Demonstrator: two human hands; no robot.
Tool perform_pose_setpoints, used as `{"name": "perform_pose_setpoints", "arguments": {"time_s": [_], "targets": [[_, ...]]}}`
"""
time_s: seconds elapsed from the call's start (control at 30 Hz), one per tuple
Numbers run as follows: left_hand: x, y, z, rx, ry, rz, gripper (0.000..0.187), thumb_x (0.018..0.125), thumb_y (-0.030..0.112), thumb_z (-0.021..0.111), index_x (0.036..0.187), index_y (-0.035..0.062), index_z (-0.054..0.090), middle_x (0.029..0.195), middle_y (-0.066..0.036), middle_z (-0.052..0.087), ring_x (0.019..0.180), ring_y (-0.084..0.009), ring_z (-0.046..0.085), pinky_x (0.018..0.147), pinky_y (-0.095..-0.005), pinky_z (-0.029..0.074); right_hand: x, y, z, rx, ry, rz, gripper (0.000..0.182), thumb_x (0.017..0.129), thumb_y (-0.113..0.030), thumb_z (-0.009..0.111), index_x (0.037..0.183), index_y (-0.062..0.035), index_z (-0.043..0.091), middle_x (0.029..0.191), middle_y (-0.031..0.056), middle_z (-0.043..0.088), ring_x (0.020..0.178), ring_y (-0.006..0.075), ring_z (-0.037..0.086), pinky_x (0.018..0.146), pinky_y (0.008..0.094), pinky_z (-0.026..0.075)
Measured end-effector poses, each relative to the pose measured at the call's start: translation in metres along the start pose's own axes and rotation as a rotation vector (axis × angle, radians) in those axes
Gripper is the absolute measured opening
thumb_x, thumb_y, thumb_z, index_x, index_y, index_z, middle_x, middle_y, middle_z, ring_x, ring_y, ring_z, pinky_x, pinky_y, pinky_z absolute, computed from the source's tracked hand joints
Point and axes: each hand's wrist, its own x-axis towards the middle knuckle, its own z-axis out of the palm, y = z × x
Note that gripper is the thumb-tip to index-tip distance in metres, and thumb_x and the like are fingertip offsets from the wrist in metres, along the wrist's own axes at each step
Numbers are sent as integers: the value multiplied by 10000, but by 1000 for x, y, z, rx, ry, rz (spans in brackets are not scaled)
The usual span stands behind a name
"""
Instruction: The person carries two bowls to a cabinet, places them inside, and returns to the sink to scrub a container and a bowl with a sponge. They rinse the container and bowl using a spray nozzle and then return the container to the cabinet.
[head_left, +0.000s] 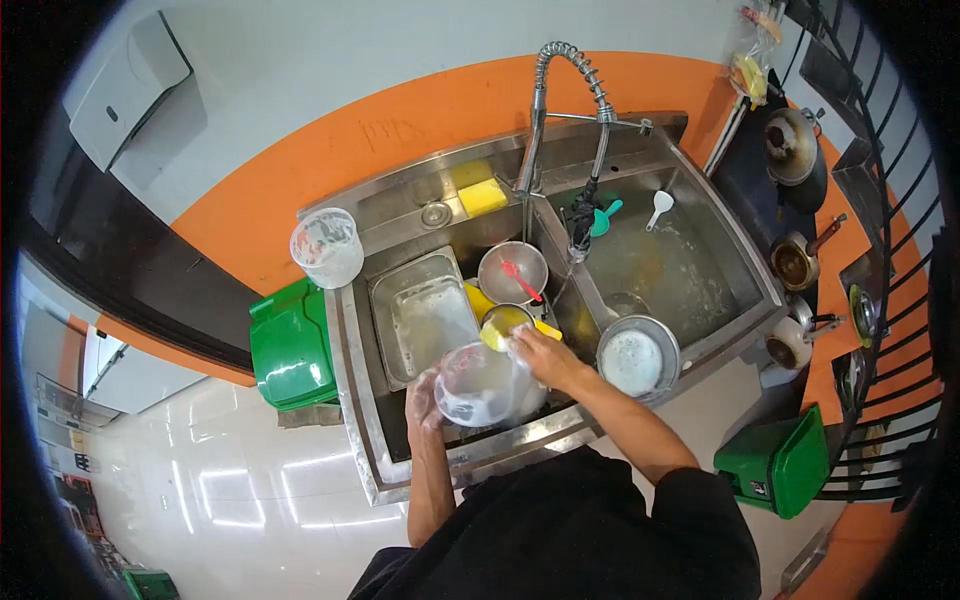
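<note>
My left hand (424, 400), wet with suds, grips the side of a translucent plastic tub (470, 408) tilted over the left sink basin. My right hand (540, 355) is closed on a soapy yellow sponge (495, 336) at the far side of the tub. Part of the sponge is hidden by my fingers. Just beyond lie a steel bowl (500, 262) with a red utensil (522, 280) in it, and a yellow object partly covered. Left of the tub, a rectangular steel pan (386, 325) holds sudsy water.
The right basin (690, 275) holds water, a green scoop (604, 218) and a white rice paddle (660, 210). A pot of suds (672, 350) stands near my right forearm. A spring faucet (540, 110) arches over the divider. A clear bucket (327, 248) and yellow sponge block (482, 198) sit along the rim.
</note>
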Motion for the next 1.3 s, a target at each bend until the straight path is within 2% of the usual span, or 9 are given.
{"name": "perform_pose_setpoints", "arguments": {"time_s": [0.23, 0.5, 0.63, 0.77, 0.83, 0.9, 1.03, 1.1, 1.3], "targets": [[-26, -3, 84, -12, -140, 84, 597, 871, 167, 699, 1397, 13, 461, 1378, -164, 526, 1279, -320, 513, 1087, -468, 436, 51, 10, -40, 580, 324, 521, 435, 689, 28, 623, 1116, -40, 672, 1088, 178, 607, 1029, 324, 621, 870, 428, 492], [-20, -34, 114, 140, -170, 214, 591, 917, 134, 638, 1449, 60, 393, 1388, -70, 516, 1240, -215, 530, 1023, -390, 466, 72, -57, -13, 317, 156, -82, 411, 930, -230, 610, 1296, -43, 606, 1498, 202, 416, 1435, 406, 297, 1162, 558, 212], [-15, -36, 111, 168, -121, 295, 585, 929, 123, 629, 1458, 62, 385, 1380, -76, 520, 1240, -217, 529, 1037, -389, 454, 89, -50, -13, 546, 370, 233, 378, 915, -275, 620, 1225, -62, 651, 1300, 140, 620, 1314, 370, 483, 1140, 522, 292], [-32, -28, 118, 588, 27, 227, 568, 911, 77, 656, 1425, 42, 417, 1359, -80, 526, 1222, -193, 529, 1036, -354, 436, 101, -32, -21, 154, 237, -194, 286, 835, -275, 649, 1039, -86, 715, 1180, 154, 653, 1148, 362, 591, 1013, 407, 465], [-46, -27, 123, 603, 44, 310, 542, 911, 58, 650, 1404, 28, 427, 1344, -84, 535, 1210, -195, 536, 1015, -350, 450, 117, -5, -22, 674, 36, 365, 225, 889, -282, 633, 997, -110, 729, 1068, 92, 702, 1123, 278, 617, 1057, 469, 411], [-35, -22, 140, 613, 10, 502, 489, 912, 20, 638, 1363, 0, 447, 1314, -91, 552, 1188, -198, 552, 974, -341, 477, 118, -28, -5, 561, 113, 209, 232, 805, -279, 665, 934, -93, 718, 990, 121, 689, 1028, 382, 620, 969, 486, 447], [-47, -10, 132, 782, -59, 260, 482, 888, -8, 657, 1331, -26, 468, 1267, -124, 598, 1147, -214, 594, 958, -372, 506, 115, -26, -13, 161, 272, -107, 216, 909, -277, 569, 922, -108, 702, 980, 118, 697, 879, 287, 676, 843, 342, 513], [-52, -17, 119, 752, -128, 349, 441, 882, -3, 669, 1290, -24, 504, 1202, -123, 634, 1093, -208, 627, 926, -372, 535, 118, -2, 2, 1329, 209, 620, 210, 880, -234, 579, 865, -82, 724, 744, 98, 667, 703, 341, 644, 701, 382, 514], [-47, -3, 142, 1357, -13, 59, 283, 866, 6, 693, 1130, -22, 594, 1050, -98, 708, 869, -175, 687, 774, -324, 564, 106, -48, -16, 226, -110, 189, 308, 913, -362, 607, 887, -70, 698, 751, 172, 667, 683, 307, 672, 639, 428, 504]]}}
